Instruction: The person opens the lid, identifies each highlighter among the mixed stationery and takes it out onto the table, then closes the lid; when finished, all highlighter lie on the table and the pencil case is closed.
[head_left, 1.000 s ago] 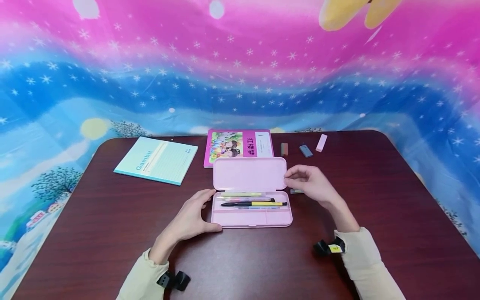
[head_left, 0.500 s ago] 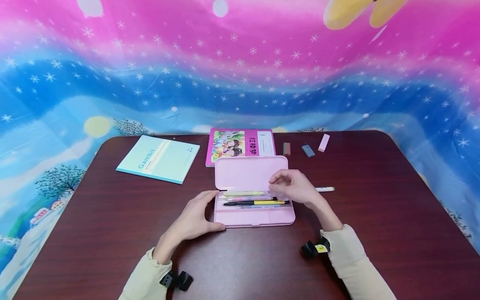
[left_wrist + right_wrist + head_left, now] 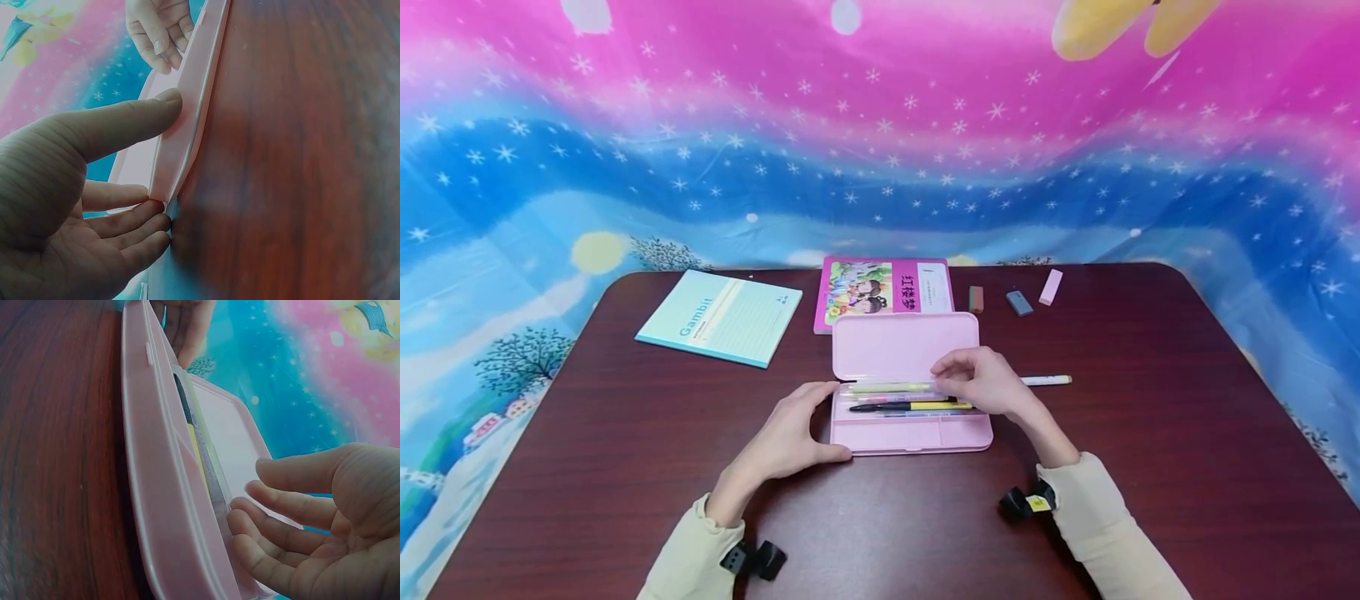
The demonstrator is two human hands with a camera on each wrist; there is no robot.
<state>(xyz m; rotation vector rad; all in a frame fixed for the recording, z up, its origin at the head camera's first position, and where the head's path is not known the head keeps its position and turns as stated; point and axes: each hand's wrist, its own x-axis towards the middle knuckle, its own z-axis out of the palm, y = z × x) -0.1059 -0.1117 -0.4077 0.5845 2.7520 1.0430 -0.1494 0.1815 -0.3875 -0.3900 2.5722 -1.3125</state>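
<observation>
A pink pencil case (image 3: pixel 887 435) lies on the table with its lid (image 3: pixel 904 346) tipped up behind it. Inside are several pens, among them a black-and-yellow pen (image 3: pixel 925 406) and a pale yellow-green one (image 3: pixel 880 387). My left hand (image 3: pixel 786 429) holds the case's left end, thumb at the front wall and fingers round the side. Over the right part of the pen compartment is my right hand (image 3: pixel 985 382), its fingers loosely bent and nothing seen between them. In the right wrist view its fingertips (image 3: pixel 240 519) are right at the compartment's edge.
A white marker (image 3: pixel 1047 380) lies right of the case, partly behind my right hand. Farther back are a pink book (image 3: pixel 880 283), a mint notebook (image 3: pixel 722 321), a red-green eraser (image 3: pixel 976 299), a grey-blue eraser (image 3: pixel 1019 302) and a pink eraser (image 3: pixel 1051 287).
My right hand has moved left from the lid's right edge to above the pens, uncovering the white marker. My left hand stays on the case.
</observation>
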